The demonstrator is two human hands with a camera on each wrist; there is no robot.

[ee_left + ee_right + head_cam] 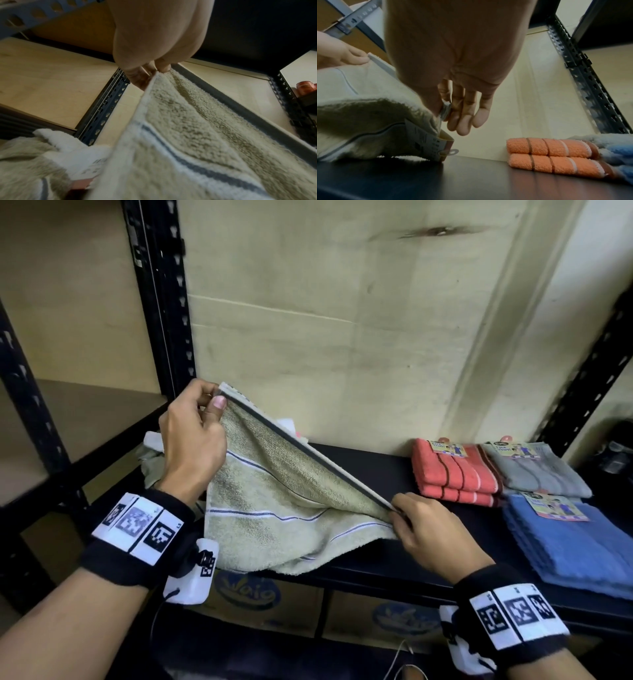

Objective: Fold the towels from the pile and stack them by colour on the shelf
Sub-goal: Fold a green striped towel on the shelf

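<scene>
Mid-fold, partly done. Beige towel [274, 508] draped on shelf [376, 470], top edge pinched at both corners by left hand [193, 440] and right hand [431, 537]. Orange towels [455, 474], grey towel [537, 470], blue towels [568, 546] already stacked. Unfolded pile [152, 455] remaining behind.

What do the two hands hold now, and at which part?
Both hold the beige towel: left hand pinches one corner of its dark-striped edge, right hand the other.

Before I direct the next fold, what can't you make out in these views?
- Unfolded pile: head view, mostly hidden behind the left hand and the beige towel; count unknown.
- Blue towel stack: cut off by the right edge.
- Label print on the grey towel: too small to read.
- Right hand: its pinch point is blurred in the right wrist view.
</scene>
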